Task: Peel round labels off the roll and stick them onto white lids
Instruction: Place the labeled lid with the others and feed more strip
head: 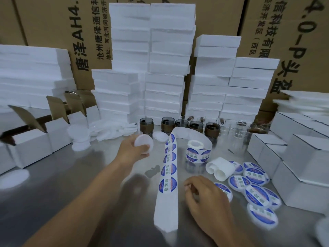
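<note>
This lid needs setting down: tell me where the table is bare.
Bare table lies between the forearm of the left hand and the open white boxes, and in the wedge between that forearm and the label strip. Crowded right of the strip: label roll, labelled lids, right hand.

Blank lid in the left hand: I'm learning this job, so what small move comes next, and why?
Probably the right hand peels the lowest label off the strip: the left hand grips an unlabelled white lid, and that label lies nearest the right hand.
</note>
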Demonstrator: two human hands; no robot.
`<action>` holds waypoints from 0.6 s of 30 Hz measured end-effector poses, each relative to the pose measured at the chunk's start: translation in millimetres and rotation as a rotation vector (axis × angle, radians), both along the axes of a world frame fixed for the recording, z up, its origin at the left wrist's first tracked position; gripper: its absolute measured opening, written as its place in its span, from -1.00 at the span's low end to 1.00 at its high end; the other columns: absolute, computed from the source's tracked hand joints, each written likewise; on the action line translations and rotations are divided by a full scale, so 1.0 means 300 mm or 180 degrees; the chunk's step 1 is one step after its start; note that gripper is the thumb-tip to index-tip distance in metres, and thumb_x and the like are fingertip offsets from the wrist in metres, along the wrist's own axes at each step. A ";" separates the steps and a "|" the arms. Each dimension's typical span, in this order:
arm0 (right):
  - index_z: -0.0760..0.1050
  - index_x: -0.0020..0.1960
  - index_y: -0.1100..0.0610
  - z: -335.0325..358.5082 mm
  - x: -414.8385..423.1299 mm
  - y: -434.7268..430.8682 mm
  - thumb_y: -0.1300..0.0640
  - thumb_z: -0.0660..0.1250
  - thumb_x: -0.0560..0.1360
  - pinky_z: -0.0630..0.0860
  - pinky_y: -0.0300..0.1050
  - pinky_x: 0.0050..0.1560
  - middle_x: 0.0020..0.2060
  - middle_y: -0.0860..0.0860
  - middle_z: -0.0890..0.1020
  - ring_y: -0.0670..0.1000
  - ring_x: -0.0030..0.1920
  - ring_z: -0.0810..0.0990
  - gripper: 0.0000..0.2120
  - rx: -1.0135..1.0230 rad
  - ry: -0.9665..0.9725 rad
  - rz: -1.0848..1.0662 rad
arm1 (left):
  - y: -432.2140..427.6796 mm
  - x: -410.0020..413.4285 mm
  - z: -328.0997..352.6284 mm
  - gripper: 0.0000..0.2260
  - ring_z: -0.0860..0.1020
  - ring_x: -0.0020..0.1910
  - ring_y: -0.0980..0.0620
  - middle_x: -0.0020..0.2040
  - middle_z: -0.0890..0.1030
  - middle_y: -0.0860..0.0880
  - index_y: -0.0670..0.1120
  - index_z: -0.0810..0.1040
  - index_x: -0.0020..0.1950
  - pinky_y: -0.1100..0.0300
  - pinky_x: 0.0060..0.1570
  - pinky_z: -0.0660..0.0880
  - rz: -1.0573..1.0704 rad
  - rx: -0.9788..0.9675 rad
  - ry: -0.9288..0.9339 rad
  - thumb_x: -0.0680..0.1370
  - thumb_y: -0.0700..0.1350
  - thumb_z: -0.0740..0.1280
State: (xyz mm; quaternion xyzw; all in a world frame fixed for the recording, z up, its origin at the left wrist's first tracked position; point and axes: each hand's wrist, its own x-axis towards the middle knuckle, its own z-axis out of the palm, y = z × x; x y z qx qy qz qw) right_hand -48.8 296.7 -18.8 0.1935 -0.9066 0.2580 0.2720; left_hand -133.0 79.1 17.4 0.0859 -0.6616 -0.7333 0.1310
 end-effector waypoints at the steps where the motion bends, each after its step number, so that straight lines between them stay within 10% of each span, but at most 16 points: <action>1: 0.51 -0.15 -0.03 0.001 0.002 0.000 0.17 0.38 0.40 0.49 -0.19 -0.29 -0.28 -0.16 0.57 -0.12 -0.24 0.52 -0.88 -0.0007 -0.0054 0.0004 | 0.010 0.046 0.000 -0.76 0.57 -0.01 -0.09 0.07 0.54 -0.15 -0.16 0.49 0.08 0.27 -0.30 0.56 -0.0047 0.0306 -0.0024 0.47 -0.37 0.36; 8: 0.37 0.24 -0.12 0.015 0.011 -0.021 0.05 0.18 0.54 0.38 -0.25 -0.11 -0.08 -0.15 0.54 -0.15 -0.07 0.49 -0.72 -0.0185 -0.0411 0.0024 | 0.076 0.233 -0.043 -0.88 0.65 -0.07 -0.14 -0.06 0.64 -0.25 -0.30 0.51 0.02 0.13 -0.16 0.63 -0.0689 0.1626 -0.0196 0.50 -0.40 0.29; 18: 0.25 0.28 -0.10 0.009 -0.044 -0.125 -0.01 0.37 0.44 0.44 -0.31 -0.09 -0.19 -0.18 0.47 -0.18 -0.11 0.47 -0.52 -0.0550 -0.1348 0.0252 | 0.068 0.246 -0.067 -0.71 0.67 -0.07 -0.19 -0.02 0.66 -0.27 -0.18 0.43 0.19 0.15 -0.26 0.61 -0.0940 0.1775 -0.0172 0.53 -0.44 0.20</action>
